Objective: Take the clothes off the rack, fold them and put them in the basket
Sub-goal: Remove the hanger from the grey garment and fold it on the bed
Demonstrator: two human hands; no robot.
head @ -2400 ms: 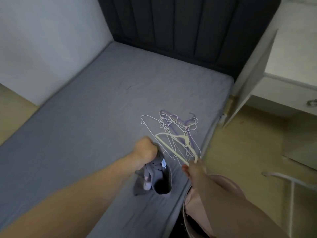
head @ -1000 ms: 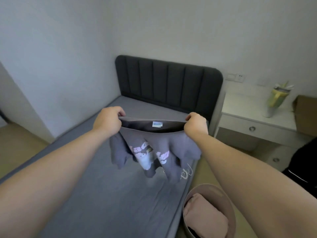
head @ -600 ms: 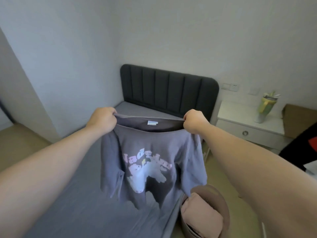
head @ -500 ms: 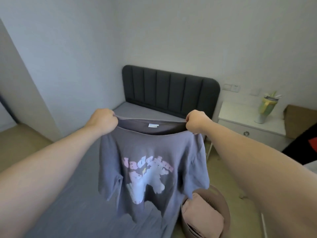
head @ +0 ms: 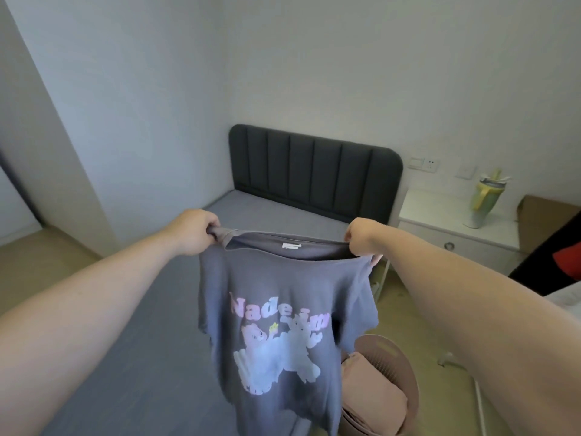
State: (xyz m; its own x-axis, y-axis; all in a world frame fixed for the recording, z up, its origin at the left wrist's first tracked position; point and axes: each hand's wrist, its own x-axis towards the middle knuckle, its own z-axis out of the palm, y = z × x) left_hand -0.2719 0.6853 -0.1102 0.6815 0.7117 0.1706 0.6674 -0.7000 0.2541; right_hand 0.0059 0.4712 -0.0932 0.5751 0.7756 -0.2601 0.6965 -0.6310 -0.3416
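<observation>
Holding the grey T-shirt (head: 283, 309) up by its shoulders, left hand (head: 191, 231) and right hand (head: 361, 236) each pinch the cloth, probably so it hangs flat above the bed (head: 141, 357) for folding; the basket (head: 405, 366) waits near right.

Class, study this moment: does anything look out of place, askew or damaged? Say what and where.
Nothing stands out. The left hand and right hand grip the grey T-shirt by its shoulders, so it hangs open, print facing the camera. A pink folded garment lies in the basket.
</observation>
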